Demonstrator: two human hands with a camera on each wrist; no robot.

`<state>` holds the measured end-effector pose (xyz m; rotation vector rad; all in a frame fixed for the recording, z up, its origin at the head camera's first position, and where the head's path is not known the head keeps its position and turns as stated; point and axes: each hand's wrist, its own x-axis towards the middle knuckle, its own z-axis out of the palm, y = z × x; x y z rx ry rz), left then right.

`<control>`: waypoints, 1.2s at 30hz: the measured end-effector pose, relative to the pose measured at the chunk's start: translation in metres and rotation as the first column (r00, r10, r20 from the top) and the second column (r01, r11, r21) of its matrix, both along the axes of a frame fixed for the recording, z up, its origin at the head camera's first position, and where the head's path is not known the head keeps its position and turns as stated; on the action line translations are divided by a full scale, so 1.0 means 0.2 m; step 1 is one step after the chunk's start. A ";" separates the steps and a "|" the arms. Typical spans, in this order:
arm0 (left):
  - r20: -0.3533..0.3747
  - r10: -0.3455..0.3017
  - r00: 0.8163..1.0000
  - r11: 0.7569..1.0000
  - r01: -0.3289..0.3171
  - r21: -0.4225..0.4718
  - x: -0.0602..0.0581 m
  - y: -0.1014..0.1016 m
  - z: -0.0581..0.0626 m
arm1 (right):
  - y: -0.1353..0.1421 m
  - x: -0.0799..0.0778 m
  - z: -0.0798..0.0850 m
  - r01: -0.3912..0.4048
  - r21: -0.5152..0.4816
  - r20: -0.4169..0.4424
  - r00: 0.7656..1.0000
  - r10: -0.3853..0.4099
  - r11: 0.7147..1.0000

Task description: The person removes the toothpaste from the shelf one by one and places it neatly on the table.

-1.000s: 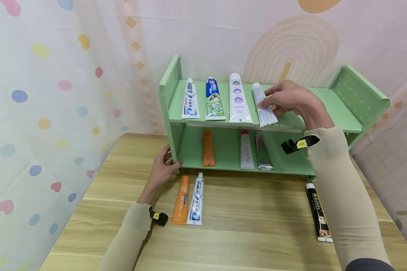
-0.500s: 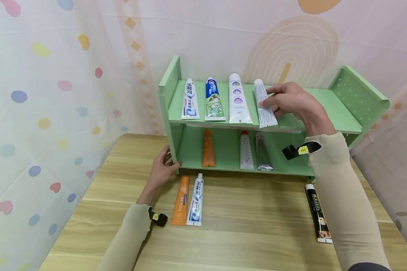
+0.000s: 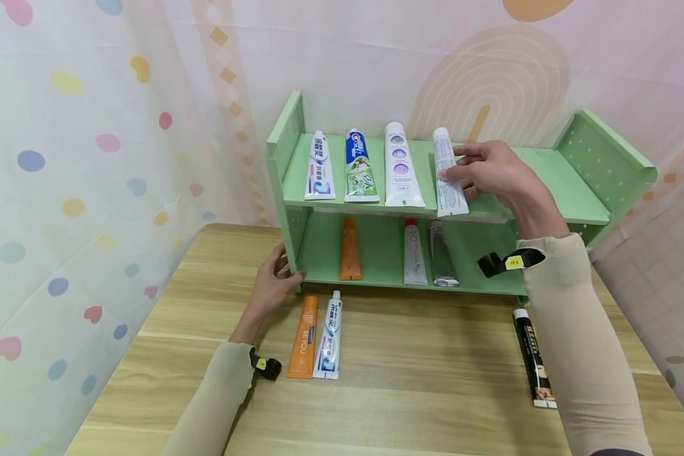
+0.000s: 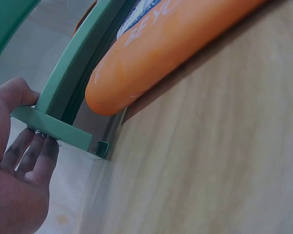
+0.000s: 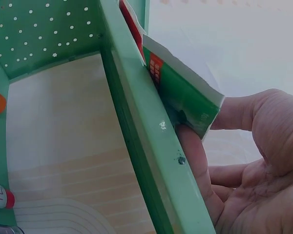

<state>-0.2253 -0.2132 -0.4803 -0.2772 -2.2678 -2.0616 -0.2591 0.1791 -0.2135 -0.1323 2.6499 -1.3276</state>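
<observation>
My right hand pinches a white toothpaste tube at the front of the upper tier of the green shelf. Small print covers the tube's upper face; the right wrist view shows its green side against the shelf edge. Left of it lie a white tube with purple circles, a blue-and-green tube and a white-and-blue tube. Low on the shelf's left side panel, my left hand grips the edge, thumb on one side and fingers on the other in the left wrist view.
On the lower tier lie an orange tube, a red-capped tube and a dark grey tube. An orange tube and a white-and-blue tube lie on the wooden table; a black tube is at right.
My right hand has shifted the held toothpaste tube a little to the right and turned it straighter, more in line with the others. The left hand stays on the side panel.
</observation>
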 end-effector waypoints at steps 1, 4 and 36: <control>0.000 0.000 1.000 1.000 0.000 0.001 0.00 0.00 0.00 | 0.00 0.00 0.00 -0.001 -0.007 -0.008 1.000 0.001 1.000; -0.004 0.002 1.000 1.000 -0.002 -0.003 0.00 0.00 0.00 | 0.01 0.02 -0.01 0.002 -0.028 -0.024 1.000 -0.003 1.000; 0.011 0.004 1.000 1.000 -0.004 0.004 0.00 0.01 0.01 | 0.04 0.18 -0.06 0.060 -0.101 -0.198 0.977 -0.080 0.993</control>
